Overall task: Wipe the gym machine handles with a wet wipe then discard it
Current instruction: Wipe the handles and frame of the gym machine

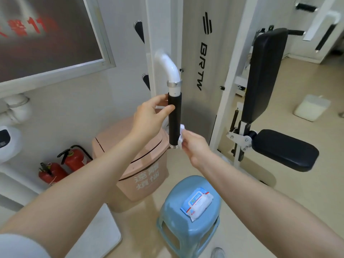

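Note:
A black foam handle (pixel 175 118) hangs upright from a curved white tube (pixel 170 68) of the gym machine. My left hand (pixel 150 116) grips the handle's upper part, thumb in front and fingers behind. My right hand (pixel 193 144) holds a crumpled white wet wipe (pixel 181 135) pressed against the lower right side of the handle, near its metal end ring. A pack of wet wipes (pixel 197 203) lies on a blue plastic stool (pixel 188 218) below. A pink lidded bin (pixel 147 170) stands behind the handle.
Two red fire extinguishers (pixel 61 164) stand at the left wall. The machine's black backrest (pixel 262 75) and seat pad (pixel 284 149) are at the right. A white container (pixel 310 107) sits on the floor far right. A pale mat (pixel 96 233) lies at bottom left.

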The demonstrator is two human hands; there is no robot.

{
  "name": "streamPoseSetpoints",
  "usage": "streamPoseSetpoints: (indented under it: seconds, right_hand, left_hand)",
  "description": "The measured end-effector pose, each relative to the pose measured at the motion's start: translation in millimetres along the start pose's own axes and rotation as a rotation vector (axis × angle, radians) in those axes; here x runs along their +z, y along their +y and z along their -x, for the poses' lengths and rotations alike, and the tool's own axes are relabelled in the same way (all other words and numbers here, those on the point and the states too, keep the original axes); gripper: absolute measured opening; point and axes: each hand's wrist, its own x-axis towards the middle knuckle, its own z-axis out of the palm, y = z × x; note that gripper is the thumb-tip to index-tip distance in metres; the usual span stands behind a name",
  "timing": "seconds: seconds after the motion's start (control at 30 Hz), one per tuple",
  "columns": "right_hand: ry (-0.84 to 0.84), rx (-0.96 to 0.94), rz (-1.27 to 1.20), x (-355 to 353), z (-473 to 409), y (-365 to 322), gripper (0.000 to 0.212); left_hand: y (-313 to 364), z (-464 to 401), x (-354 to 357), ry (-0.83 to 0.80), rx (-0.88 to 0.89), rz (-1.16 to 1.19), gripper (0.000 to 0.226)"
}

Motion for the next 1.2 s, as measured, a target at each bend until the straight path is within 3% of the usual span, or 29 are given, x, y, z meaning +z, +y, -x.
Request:
streamPoseSetpoints:
  seconds: [0.13,0.23,0.3,0.4,0.57,0.7,0.77,0.87,1.0,1.1,1.2]
  right_hand:
    - [-0.029,-0.248,-0.115,15.4,6.3,-32.2,0.025]
    - [0.056,-0.115,0.031,11.6,12.4,-0.1,0.029]
    - [0.083,-0.101,-0.038,10.0,15.3,-0.6,0.022]
    - [0.096,-0.498,-0.052,14.0,17.8,-29.5,0.021]
    - [0.314,-1.284,0.517,-3.3,7.3,-34.7,0.026]
    - [0.183,-1.829,0.955,2.3,-9.2,-52.0,0.016]
    - [0.101,-1.989,1.211,2.4,-21.0,-52.6,0.012]
    - [0.014,-2.03,1.509,-21.9,-38.1,-37.0,0.017]
    - [-0.266,-2.036,1.908,-51.3,-45.8,-17.0,0.025]
    - [-0.17,-2.103,1.848,-53.9,-47.0,-47.0,0.025]
    - [-0.111,-2.033,1.742,-54.7,-44.8,-64.3,0.021]
  left_hand:
    - [1.6,1.4,-2.5,-0.005,0.002,0.001,0.027]
    - [1.5,1.9,-4.9,-0.013,0.005,0.002,0.026]
    - [0.0,2.2,-5.0,-0.023,0.005,0.022,0.027]
    - [0.0,1.3,-6.2,-0.058,-0.005,0.107,0.029]
    - [-4.0,-1.3,-16.5,-0.235,-0.095,0.373,0.028]
    - [-4.4,-5.6,-14.1,-0.231,-0.137,0.471,0.027]
    - [-7.7,-6.4,-11.9,-0.188,-0.137,0.466,0.029]
    - [-12.3,-4.5,-12.3,-0.082,-0.107,0.39,0.025]
    - [-13.0,-1.4,-8.8,-0.062,-0.11,0.286,0.023]
    - [-8.8,-2.1,-0.7,-0.032,-0.094,0.277,0.023]
    - [1.7,-3.9,8.3,-0.015,-0.062,0.292,0.023]
